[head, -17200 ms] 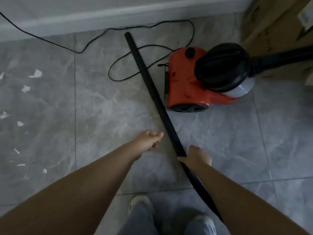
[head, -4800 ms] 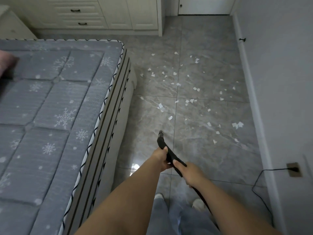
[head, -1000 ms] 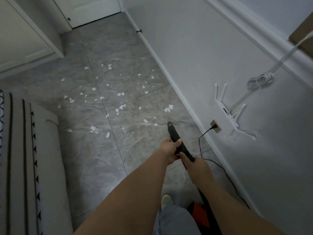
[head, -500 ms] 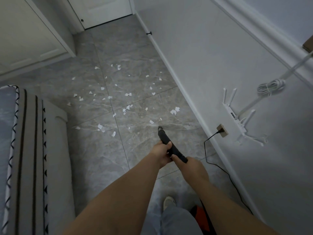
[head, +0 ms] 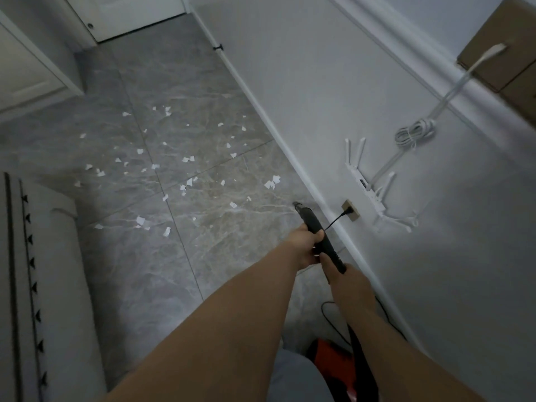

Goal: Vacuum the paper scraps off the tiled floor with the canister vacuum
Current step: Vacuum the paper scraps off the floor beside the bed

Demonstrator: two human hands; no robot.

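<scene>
Fingers (head: 318, 234) of the left hand (head: 304, 245) wrapped round a slim black wand (head: 314, 227), right hand (head: 338, 272) gripping it just behind, nozzle tip low over the grey tiled floor (head: 162, 274) near the baseboard, white paper scraps (head: 185, 181) scattered ahead and to the left, orange vacuum (head: 333, 364) by the legs.

The grey tiled floor (head: 150, 285) runs along the skirting board (head: 278, 134). White paper scraps (head: 185, 181) lie scattered left of it. An orange canister vacuum (head: 333, 361) sits nearer, beside it.
</scene>
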